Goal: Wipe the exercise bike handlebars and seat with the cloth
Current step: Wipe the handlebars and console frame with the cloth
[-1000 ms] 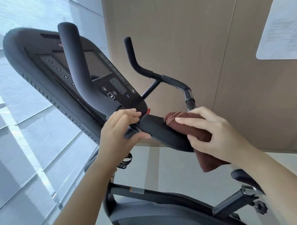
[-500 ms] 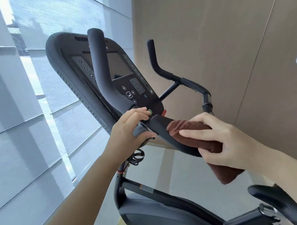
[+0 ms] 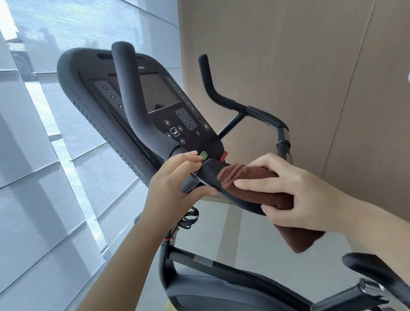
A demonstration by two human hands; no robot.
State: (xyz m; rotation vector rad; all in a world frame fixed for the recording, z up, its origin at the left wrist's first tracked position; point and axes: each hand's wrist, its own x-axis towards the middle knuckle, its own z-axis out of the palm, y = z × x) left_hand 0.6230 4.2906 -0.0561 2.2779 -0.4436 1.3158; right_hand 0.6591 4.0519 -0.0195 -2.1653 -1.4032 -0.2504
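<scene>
Below the console, on the near padded grip of the handlebars, clamping the brown cloth round it with right hand fingers to wipe, left hand fingers curled on the grip's end for steadiness, seat at bottom right likely next.

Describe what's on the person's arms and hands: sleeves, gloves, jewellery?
The left hand and right hand are bare: no gloves, no rings in view. The left forearm and right forearm are bare too, with no sleeve, watch or band up to the frame edge.
</scene>
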